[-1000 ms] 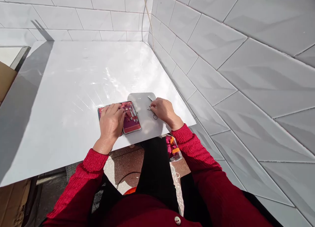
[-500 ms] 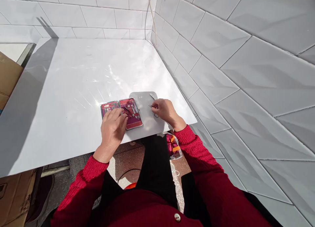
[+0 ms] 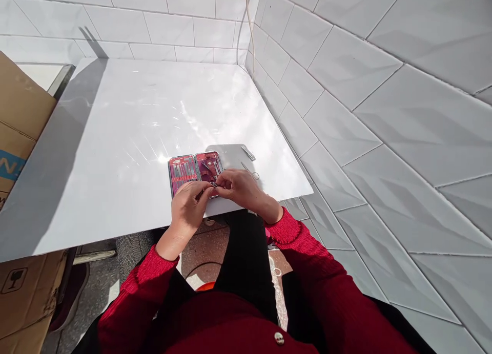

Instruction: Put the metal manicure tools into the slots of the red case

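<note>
An open manicure case [image 3: 182,162] with a dark red lining lies near the table's front edge. Several slim metal tools sit in its left half, and others lie in the right half. Over the case's front part, my left hand [image 3: 188,205] and my right hand [image 3: 240,187] meet with pinched fingertips. Between them is a small metal tool [image 3: 214,185], mostly covered by the fingers; its exact kind is too small to tell. Right of the case, a nail clipper [image 3: 248,152] rests on the table. Small scissors [image 3: 255,175] lie closer to my right hand, partly behind it.
The white tabletop [image 3: 134,113] meets a tiled wall [image 3: 346,113] on the right and another at the back. A cable [image 3: 251,31] hangs in the corner. Cardboard boxes [image 3: 23,108] stand at the left, one more [image 3: 31,297] below the table.
My right hand has moved left from beside the scissors to the case, bringing the small metal tool to my left fingertips. The clipper and scissors now show more fully. The view has shifted slightly.
</note>
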`<state>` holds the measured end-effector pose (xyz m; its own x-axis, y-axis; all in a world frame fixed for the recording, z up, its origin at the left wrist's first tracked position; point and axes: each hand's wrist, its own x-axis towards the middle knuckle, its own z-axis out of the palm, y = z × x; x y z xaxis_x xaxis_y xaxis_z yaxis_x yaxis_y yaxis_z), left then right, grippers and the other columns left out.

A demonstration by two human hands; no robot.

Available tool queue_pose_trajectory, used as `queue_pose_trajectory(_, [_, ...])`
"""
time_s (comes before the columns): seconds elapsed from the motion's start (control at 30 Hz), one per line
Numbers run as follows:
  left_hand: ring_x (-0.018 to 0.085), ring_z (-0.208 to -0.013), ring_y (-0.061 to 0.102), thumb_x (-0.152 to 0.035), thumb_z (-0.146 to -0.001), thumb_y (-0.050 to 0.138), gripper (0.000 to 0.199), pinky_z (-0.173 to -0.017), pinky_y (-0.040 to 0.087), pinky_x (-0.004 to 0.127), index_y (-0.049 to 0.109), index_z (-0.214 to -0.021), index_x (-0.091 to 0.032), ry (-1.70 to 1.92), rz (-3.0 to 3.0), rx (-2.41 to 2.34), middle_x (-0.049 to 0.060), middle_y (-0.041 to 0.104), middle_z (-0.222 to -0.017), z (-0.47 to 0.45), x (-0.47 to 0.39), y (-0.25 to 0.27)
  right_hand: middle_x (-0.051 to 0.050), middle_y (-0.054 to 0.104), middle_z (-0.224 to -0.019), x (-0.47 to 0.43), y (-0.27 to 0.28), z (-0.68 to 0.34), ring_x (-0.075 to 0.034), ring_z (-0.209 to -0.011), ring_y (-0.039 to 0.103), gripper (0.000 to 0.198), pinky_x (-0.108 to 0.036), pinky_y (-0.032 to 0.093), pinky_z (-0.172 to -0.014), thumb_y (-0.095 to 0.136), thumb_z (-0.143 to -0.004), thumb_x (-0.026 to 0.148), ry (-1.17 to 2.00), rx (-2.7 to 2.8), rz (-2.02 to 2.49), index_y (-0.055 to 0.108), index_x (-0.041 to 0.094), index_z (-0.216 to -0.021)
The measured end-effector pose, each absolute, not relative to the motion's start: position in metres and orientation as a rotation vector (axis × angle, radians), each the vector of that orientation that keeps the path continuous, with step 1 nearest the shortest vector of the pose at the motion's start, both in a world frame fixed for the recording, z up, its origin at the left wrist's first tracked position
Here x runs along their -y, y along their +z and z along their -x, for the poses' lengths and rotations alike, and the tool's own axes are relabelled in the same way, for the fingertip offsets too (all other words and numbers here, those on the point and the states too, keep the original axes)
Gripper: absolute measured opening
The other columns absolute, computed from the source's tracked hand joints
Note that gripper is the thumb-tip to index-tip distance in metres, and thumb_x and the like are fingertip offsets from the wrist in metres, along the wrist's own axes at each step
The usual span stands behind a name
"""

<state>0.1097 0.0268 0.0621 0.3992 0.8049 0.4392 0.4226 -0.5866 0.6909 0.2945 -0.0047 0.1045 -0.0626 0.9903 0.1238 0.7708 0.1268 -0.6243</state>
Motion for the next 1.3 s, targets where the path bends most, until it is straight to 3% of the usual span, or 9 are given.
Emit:
queue_pose_trajectory(0.13, [0.02, -0.081, 0.071, -0.043, -0.099, 0.057, 0.026, -0.077, 0.054, 0.031, 0.074, -0.089, -0.026, 1.016, -2.077, -1.094, 0.0, 0.079, -0.086, -0.107, -0.03, 0.072, 0.002, 0.066, -0.076, 0.004, 0.105, -0.291, -0.01, -0.067, 0.052, 0.013, -0.025, 0.033, -0.067, 0.082, -0.089, 0.024, 0.529, 1.917, 1.682, 0.074, 0.018, -0.08])
queue_pose_trajectory(0.37, [0.014, -0.064, 0.058, -0.037, -0.091, 0.061, 0.025, -0.062, 0.045, 0.025, 0.071, -0.072, -0.024, 0.887, -1.832, -1.058, -0.004, 0.063, -0.062, -0.112, -0.036, 0.092, 0.002, 0.066, -0.078, 0.002, 0.104, -0.293, -0.011, -0.068, 0.055, 0.008, -0.025, 0.035, -0.069, 0.079, -0.091, 0.023, 0.516, 1.941, 1.629, 0.076, 0.019, -0.085])
queue_pose_trajectory(0.7, [0.014, -0.063, 0.059, -0.044, -0.089, 0.065, 0.026, -0.053, 0.042, 0.024, 0.075, -0.078, -0.023, 0.91, -1.588, -1.018, -0.002, 0.069, -0.069, -0.123, -0.045, 0.074, -0.012, 0.072, -0.1, 0.007, 0.097, -0.283, -0.021, -0.088, 0.063, 0.016, -0.031, 0.04, -0.073, 0.058, -0.104, 0.02, 0.064, 2.167, 1.821, 0.072, 0.016, -0.098])
queue_pose_trajectory(1.03, [0.017, -0.071, 0.069, -0.03, -0.098, 0.055, 0.022, -0.068, 0.052, 0.03, 0.077, -0.098, -0.023, 0.946, -1.901, -1.093, 0.0, 0.074, -0.074, -0.127, -0.056, 0.076, -0.012, 0.07, -0.1, -0.018, 0.095, -0.297, -0.022, -0.088, 0.062, 0.016, -0.032, 0.04, -0.072, 0.052, -0.106, 0.018, -0.047, 2.217, 1.803, 0.068, 0.016, -0.102])
queue_pose_trajectory(1.23, [0.025, -0.104, 0.068, -0.026, -0.108, 0.045, 0.031, -0.096, 0.05, 0.044, 0.072, -0.092, -0.023, 1.085, -2.562, -1.093, 0.007, 0.077, -0.104, -0.122, -0.08, 0.072, -0.011, 0.069, -0.098, -0.068, 0.112, -0.324, -0.02, -0.08, 0.056, 0.016, -0.033, 0.032, -0.07, 0.054, -0.101, 0.013, -0.026, 2.274, 1.845, 0.07, 0.014, -0.1])
queue_pose_trajectory(1.3, [0.027, -0.108, 0.066, -0.025, -0.108, 0.043, 0.032, -0.099, 0.049, 0.047, 0.072, -0.094, -0.023, 1.04, -2.633, -1.078, 0.008, 0.077, -0.108, -0.123, -0.087, 0.068, -0.011, 0.069, -0.096, -0.085, 0.115, -0.328, -0.019, -0.077, 0.053, 0.014, -0.033, 0.029, -0.069, 0.056, -0.102, 0.015, -0.019, 2.352, 1.821, 0.07, 0.014, -0.097])
